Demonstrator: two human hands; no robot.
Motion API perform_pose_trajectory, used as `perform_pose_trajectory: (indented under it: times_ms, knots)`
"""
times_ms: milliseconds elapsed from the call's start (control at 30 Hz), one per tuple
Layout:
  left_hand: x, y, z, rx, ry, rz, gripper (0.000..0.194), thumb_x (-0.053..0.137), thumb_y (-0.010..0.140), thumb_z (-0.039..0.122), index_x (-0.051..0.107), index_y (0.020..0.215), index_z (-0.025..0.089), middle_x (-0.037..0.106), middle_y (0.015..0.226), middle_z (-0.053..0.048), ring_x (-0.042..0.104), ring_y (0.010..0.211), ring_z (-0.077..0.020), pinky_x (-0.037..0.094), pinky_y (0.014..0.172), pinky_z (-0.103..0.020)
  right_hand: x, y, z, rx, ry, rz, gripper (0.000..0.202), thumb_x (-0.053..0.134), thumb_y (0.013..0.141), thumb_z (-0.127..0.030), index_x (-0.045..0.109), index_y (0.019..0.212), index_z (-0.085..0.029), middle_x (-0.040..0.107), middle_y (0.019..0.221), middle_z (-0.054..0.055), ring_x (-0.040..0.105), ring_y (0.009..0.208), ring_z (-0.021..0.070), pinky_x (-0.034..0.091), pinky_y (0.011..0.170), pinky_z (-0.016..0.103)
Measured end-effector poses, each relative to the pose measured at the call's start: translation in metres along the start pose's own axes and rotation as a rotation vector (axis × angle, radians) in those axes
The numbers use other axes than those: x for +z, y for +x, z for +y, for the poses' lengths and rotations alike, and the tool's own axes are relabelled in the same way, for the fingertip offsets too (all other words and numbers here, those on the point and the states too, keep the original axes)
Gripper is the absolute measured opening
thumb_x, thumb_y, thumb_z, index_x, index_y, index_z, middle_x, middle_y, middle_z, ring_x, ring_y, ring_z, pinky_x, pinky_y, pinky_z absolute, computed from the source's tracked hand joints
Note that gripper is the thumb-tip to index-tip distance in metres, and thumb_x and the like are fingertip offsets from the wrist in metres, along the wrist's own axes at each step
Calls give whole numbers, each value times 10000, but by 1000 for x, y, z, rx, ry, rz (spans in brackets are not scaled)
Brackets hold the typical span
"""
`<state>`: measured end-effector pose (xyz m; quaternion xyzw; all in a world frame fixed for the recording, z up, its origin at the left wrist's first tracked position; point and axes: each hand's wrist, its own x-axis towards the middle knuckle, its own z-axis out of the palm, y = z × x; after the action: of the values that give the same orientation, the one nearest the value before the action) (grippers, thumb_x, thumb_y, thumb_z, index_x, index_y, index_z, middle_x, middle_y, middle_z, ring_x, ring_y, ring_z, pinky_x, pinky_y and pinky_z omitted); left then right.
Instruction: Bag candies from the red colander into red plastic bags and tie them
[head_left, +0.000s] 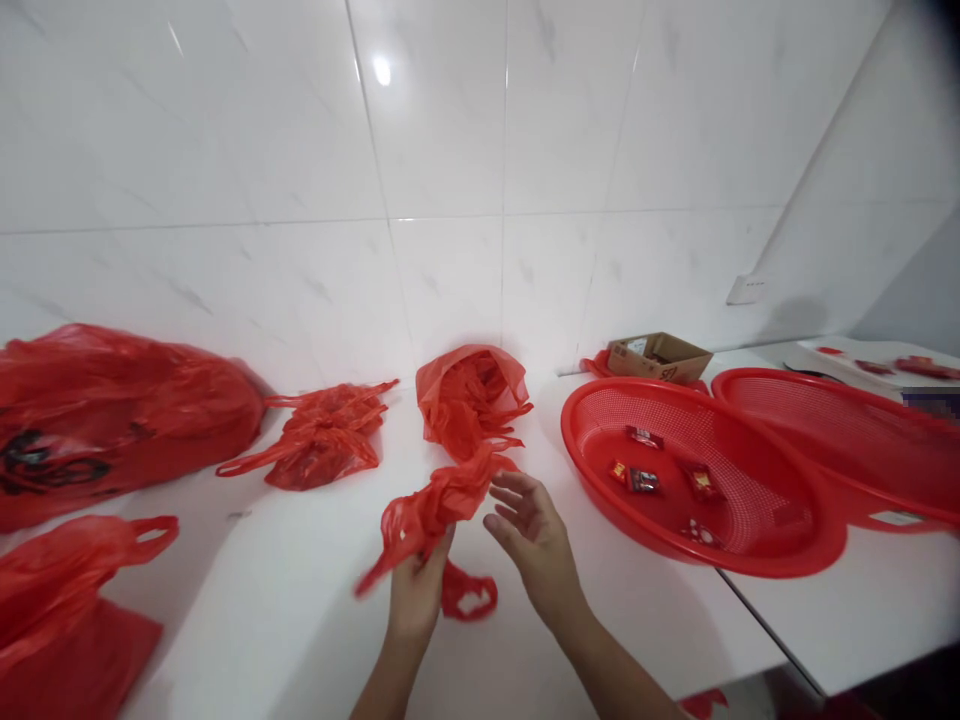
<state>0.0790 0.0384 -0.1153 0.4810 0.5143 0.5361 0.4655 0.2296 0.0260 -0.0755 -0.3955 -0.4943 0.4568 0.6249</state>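
A crumpled red plastic bag (439, 505) with loop handles hangs in my left hand (421, 590), whose fingers are wrapped round it and partly hidden by it. Just right of that bag is my right hand (529, 530), fingers apart and slightly curled, with nothing in it. Behind both hands a bundle of red bags (472, 395) stands near the wall. To its left lies a small tied red bag (326, 440). The near red basket (600, 500) at the right holds several small wrapped packets (643, 481).
Large red bags (142, 410) fill the left side, with another (75, 620) nearer me. A second red basket (840, 400) and a cardboard box (660, 358) are at the right. A white tray (840, 355) sits farther back. The tiled wall (450, 280) bounds the table.
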Motion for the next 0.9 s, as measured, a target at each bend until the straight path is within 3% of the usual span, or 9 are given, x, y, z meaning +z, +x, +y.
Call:
perform_pose_trajectory:
  times_ms: [67,100,200,367,500,633,733,800,900]
  knots:
    - [5,-13,4,-86,20,-66,488,642,776,601,716,964,156,737,933,-126,694,928,-304,524,909,-471,1,3,7,90,93,-69,504,783,732,-335,560,1177,-259,631,1208,64,653,984,209,559,789,340]
    - [8,-19,6,-133,24,-135,492,666,754,601,713,913,137,732,872,-119,697,839,-284,544,850,-446,2,4,11,138,113,-127,443,776,738,-343,581,1122,-240,665,1085,52,660,836,180,548,653,290]
    - [10,-36,13,-249,20,-307,505,640,766,618,698,893,133,714,805,-84,667,708,-229,554,703,-366,1,5,17,223,149,-219,218,665,841,-393,620,891,-185,603,686,-19,509,507,98,385,435,209]
    - [-18,-55,19,-293,160,-266,465,584,803,621,730,743,183,725,780,-53,651,838,-263,517,808,-357,-20,14,23,224,345,102,188,689,813,-351,622,899,-199,642,803,-19,560,655,106,438,585,214]
    - [-54,-61,15,-351,152,-159,469,620,771,629,777,891,204,751,957,-77,643,979,-310,485,926,-424,-31,18,29,296,455,190,197,736,729,-286,604,847,-200,628,737,-34,551,619,99,429,578,204]
    - [-74,-59,16,-197,-32,-363,464,542,863,582,743,1081,226,679,1221,-106,578,1166,-315,453,1007,-446,-29,21,33,368,536,223,206,736,722,-312,601,834,-204,636,746,-23,581,652,127,474,633,250]
    - [-65,-56,17,-119,-73,-274,446,574,880,501,621,1278,303,519,1446,-71,481,1306,-295,427,1052,-443,-24,22,32,493,546,174,209,718,726,-353,609,822,-203,668,806,24,626,727,192,516,690,333]
    - [-47,-54,17,-122,-50,-178,577,711,798,412,548,1346,340,465,1495,-50,458,1331,-287,423,1063,-424,-16,17,31,528,528,120,212,707,735,-371,625,831,-200,681,848,51,637,766,216,525,714,361]
    - [-18,-53,15,-142,-157,-77,522,789,695,341,659,1197,277,651,1270,-76,581,1181,-305,513,951,-403,-3,0,30,533,474,47,208,711,735,-370,632,832,-204,685,862,52,633,774,215,521,705,355]
